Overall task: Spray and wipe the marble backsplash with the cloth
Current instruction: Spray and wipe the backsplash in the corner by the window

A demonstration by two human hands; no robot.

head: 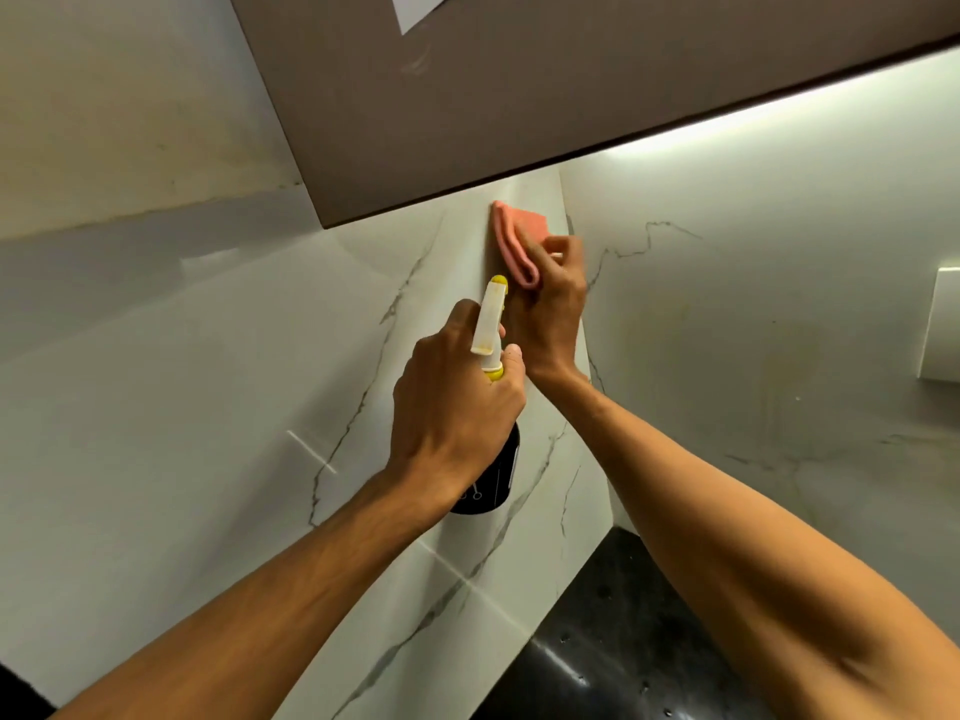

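Observation:
My left hand (pixel 451 402) grips a spray bottle (pixel 491 330) with a white and yellow trigger head and a dark body, its nozzle aimed up at the wall. My right hand (pixel 550 304) holds a folded pink cloth (pixel 519 239) against the white, grey-veined marble backsplash (pixel 234 397), close to the inner corner and just under the upper cabinet. The two hands are side by side, nearly touching. The lower part of the bottle is hidden behind my left wrist.
A brown upper cabinet (pixel 467 106) overhangs the wall right above the cloth, with a lit strip along its underside on the right. A black speckled countertop (pixel 613 652) lies below. A white wall plate (pixel 943 324) sits at the far right.

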